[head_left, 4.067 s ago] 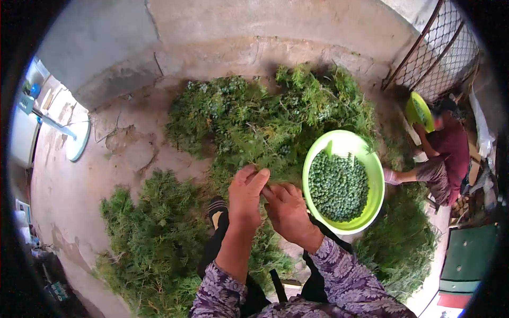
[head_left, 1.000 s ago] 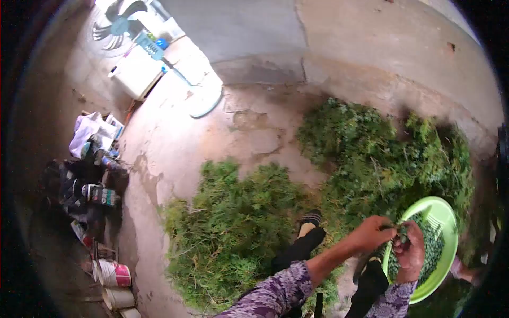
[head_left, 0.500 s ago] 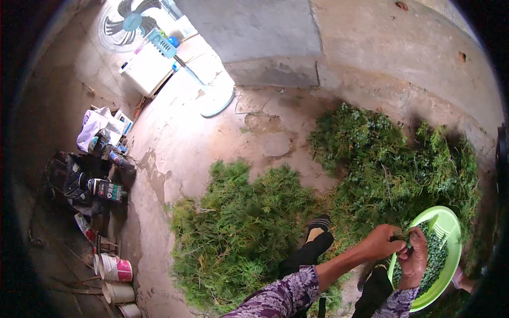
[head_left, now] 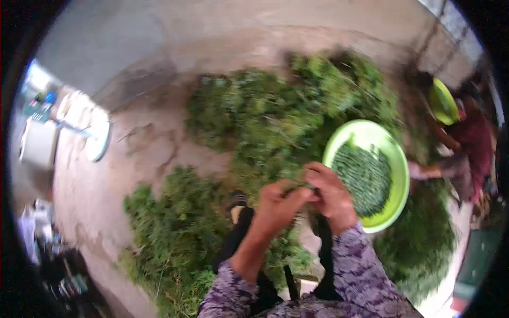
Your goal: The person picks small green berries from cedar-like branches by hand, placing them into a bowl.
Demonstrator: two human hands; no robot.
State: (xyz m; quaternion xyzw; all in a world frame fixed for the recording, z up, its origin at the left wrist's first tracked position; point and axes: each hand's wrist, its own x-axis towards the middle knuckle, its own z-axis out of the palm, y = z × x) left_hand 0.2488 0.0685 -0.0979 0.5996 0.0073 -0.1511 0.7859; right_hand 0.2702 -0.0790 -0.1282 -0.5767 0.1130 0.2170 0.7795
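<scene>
My left hand [head_left: 280, 205] is closed, its fingers pinched round a small green sprig [head_left: 297, 185]. Against it, my right hand [head_left: 333, 195] is also closed, fingertips meeting at the same sprig; motion blur hides the detail. Just right of my right hand is a light-green plastic basin [head_left: 401, 183], its rim close to the wrist. Small green berry-like pieces [head_left: 363, 177] fill much of its bottom.
Leafy cut branches lie in a front-left heap [head_left: 175, 233], a larger back heap [head_left: 297, 111] and another heap [head_left: 419, 244] at right. A co-worker in a dark red top [head_left: 473, 143] sits at far right by another green basin [head_left: 443, 102]. A fan base [head_left: 98, 139] stands left.
My view has swung right, bringing the co-worker and second basin into sight. My hands, earlier over the basin's near-left edge, are now left of it, still pinched together.
</scene>
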